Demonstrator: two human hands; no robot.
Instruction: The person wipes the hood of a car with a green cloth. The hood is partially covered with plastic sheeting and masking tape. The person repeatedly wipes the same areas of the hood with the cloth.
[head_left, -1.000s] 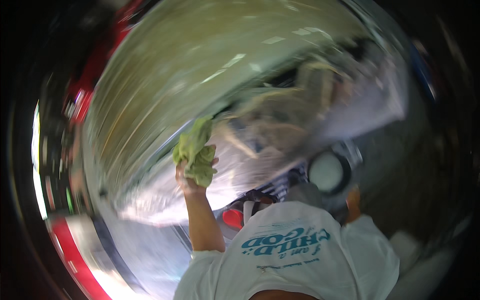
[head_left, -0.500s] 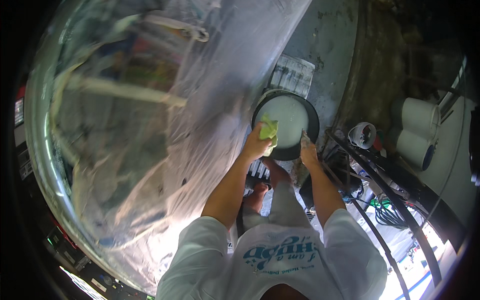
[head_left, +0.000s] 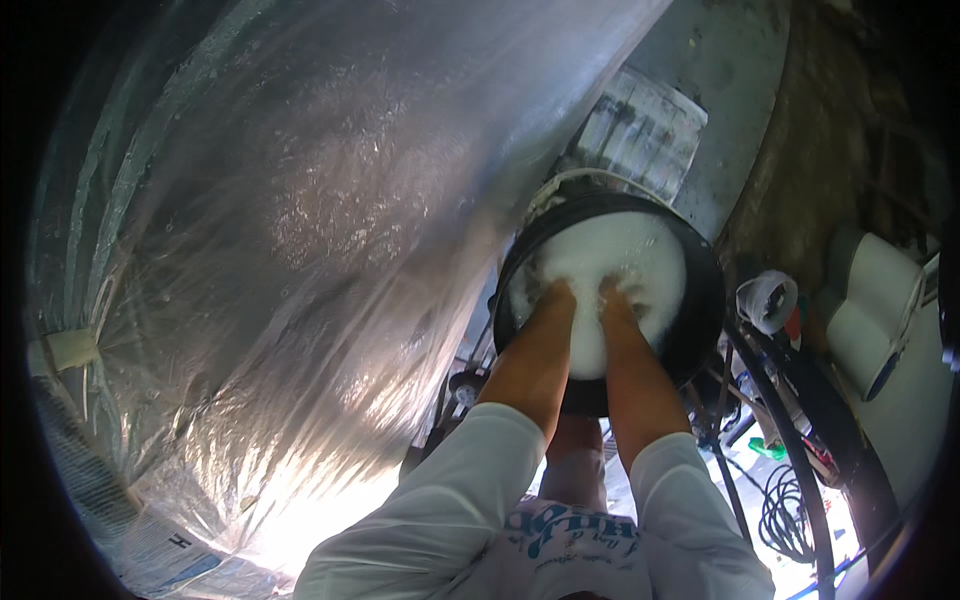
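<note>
Both my hands are plunged into white foamy water [head_left: 588,345] inside a round black tub [head_left: 702,300]. My left hand [head_left: 556,292] enters the suds left of the middle, and my right hand [head_left: 612,290] goes in close beside it. Foam covers the fingers of both, so neither their shape nor anything in them shows. The yellow-green cloth seen earlier is out of sight.
Clear plastic sheeting [head_left: 330,220] hangs all along my left. Beyond the tub lies a stained whitish panel [head_left: 645,130]. To the right are dark bars [head_left: 790,430], a white roll-like ring [head_left: 767,302], a pale double-cylinder container [head_left: 872,310] and coiled cable [head_left: 785,515].
My hands have gone from the tub's rim down into the suds, and the yellow-green cloth in my left hand has vanished from view. My body leans closer over the tub.
</note>
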